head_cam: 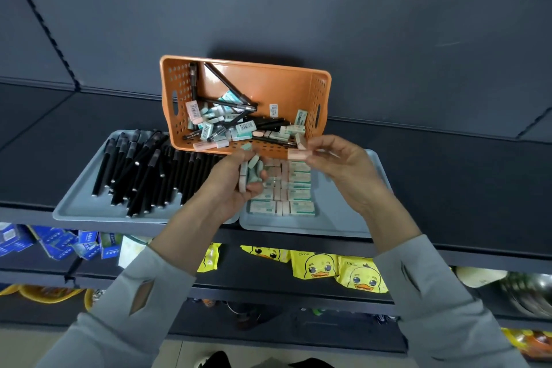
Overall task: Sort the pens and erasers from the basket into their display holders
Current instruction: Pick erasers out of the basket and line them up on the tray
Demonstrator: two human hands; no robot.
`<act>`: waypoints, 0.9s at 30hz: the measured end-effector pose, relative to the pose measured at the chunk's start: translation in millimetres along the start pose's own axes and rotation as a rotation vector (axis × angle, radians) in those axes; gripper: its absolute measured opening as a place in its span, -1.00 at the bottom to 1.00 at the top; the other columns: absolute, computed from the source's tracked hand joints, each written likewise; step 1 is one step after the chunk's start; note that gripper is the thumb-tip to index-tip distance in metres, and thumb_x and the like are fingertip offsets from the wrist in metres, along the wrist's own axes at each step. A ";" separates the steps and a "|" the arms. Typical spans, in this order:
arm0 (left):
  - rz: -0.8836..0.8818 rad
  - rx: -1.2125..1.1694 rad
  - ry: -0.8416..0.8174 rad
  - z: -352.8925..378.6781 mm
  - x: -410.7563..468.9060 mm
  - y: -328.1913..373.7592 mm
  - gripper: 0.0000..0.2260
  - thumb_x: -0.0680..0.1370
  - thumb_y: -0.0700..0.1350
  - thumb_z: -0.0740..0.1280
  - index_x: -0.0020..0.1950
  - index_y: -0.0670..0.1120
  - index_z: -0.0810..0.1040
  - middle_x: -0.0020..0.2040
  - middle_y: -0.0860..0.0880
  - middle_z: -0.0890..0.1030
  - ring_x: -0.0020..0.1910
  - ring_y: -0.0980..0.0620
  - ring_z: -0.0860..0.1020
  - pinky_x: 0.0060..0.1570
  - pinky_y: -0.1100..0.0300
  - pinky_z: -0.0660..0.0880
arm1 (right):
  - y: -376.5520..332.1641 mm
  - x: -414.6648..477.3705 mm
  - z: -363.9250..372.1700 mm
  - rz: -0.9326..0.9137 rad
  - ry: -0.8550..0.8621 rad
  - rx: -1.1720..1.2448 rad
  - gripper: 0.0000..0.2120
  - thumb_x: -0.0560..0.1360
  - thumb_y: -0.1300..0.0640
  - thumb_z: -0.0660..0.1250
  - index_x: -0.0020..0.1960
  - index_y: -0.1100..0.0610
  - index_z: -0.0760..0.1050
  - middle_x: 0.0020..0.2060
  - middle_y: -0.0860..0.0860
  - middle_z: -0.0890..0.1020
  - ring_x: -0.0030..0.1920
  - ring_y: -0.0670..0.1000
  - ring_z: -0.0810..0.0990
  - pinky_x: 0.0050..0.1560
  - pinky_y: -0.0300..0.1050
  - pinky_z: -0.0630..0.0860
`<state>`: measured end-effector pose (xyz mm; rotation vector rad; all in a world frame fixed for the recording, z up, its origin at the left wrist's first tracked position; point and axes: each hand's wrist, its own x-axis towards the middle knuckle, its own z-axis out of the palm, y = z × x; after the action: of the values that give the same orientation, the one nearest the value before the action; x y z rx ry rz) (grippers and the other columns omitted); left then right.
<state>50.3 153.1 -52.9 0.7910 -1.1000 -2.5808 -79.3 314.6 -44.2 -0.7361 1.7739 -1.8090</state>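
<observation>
right hand [337,169] pinching pink eraser [298,154], long axis left-right, left hand [227,191] gripping eraser bundle [249,173], pointing toward basket [245,63]

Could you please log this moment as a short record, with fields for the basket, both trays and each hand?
basket: orange basket behind the trays, pens and erasers mixed inside
left tray: piled with black pens
right tray: rows of erasers
left hand: grips a handful of erasers, green and pink
right hand: pinches one pink eraser above the right tray
shelf below: yellow duck packets
</observation>
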 end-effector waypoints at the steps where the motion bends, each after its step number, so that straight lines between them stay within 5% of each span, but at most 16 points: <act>1: 0.006 0.023 -0.012 2.6 -0.1 -0.9 -0.90 0.63 -0.18 0.16 0.09 -0.10 0.45 -0.23 -0.05 0.55 -0.40 0.07 0.45 -0.58 0.36 0.22 | -2.5 -1.2 -8.7 -0.002 0.082 -0.033 -0.82 0.46 0.37 0.43 -0.01 0.14 0.62 -0.06 0.00 0.69 -0.07 -0.06 0.63 -0.09 -0.27 0.57; 6: 0.043 0.113 -0.023 15.3 3.5 -11.5 -0.90 0.62 -0.17 0.24 0.10 -0.06 0.52 -0.24 -0.02 0.58 -0.41 0.09 0.47 -0.59 0.35 0.21 | -7.4 -7.3 -63.9 -0.001 0.361 -0.101 -0.90 0.49 0.29 0.43 -0.08 0.12 0.65 -0.19 0.02 0.70 -0.15 0.00 0.64 0.07 -0.07 0.60; 13: -0.033 0.049 0.002 32.9 7.3 -28.2 -0.84 0.59 -0.23 0.20 0.13 -0.10 0.49 -0.18 -0.05 0.53 -0.38 0.09 0.47 -0.57 0.36 0.24 | 0.2 -19.8 -93.4 0.026 0.432 -0.345 -0.93 0.48 0.23 0.45 -0.15 0.08 0.64 -0.21 -0.06 0.70 -0.22 -0.16 0.65 -0.15 -0.27 0.56; 18: -0.061 0.113 -0.046 51.5 9.7 -38.8 -0.86 0.61 -0.17 0.18 0.08 -0.12 0.52 -0.21 -0.05 0.55 -0.43 0.09 0.42 -0.62 0.37 0.17 | 9.4 -28.9 -107.6 -0.177 0.479 -0.868 -0.94 0.42 0.11 0.51 -0.18 0.06 0.65 -0.32 -0.16 0.65 -0.31 -0.20 0.61 -0.25 -0.41 0.49; 21: -0.041 0.211 -0.063 62.5 10.6 -48.7 -0.86 0.61 -0.11 0.25 0.11 -0.11 0.52 -0.22 -0.06 0.58 -0.44 0.07 0.41 -0.63 0.37 0.13 | 19.0 -30.8 -103.5 -0.292 0.379 -1.115 -0.91 0.39 0.12 0.53 -0.15 0.11 0.65 -0.27 -0.03 0.65 -0.28 -0.04 0.59 -0.17 -0.10 0.56; 27: 0.004 0.326 -0.049 70.5 9.8 -61.7 -0.84 0.63 -0.12 0.23 0.15 -0.13 0.53 -0.22 -0.08 0.60 -0.42 0.03 0.41 -0.62 0.35 0.09 | 23.1 -26.9 -105.2 -0.132 -0.056 -1.093 -0.82 0.40 0.14 0.50 0.00 0.09 0.70 -0.04 0.01 0.63 -0.02 0.03 0.60 0.03 -0.09 0.53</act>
<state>2.9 234.1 -60.8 0.7938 -1.5605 -2.4614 -132.0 409.1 -68.9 -1.2751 2.6720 -0.7199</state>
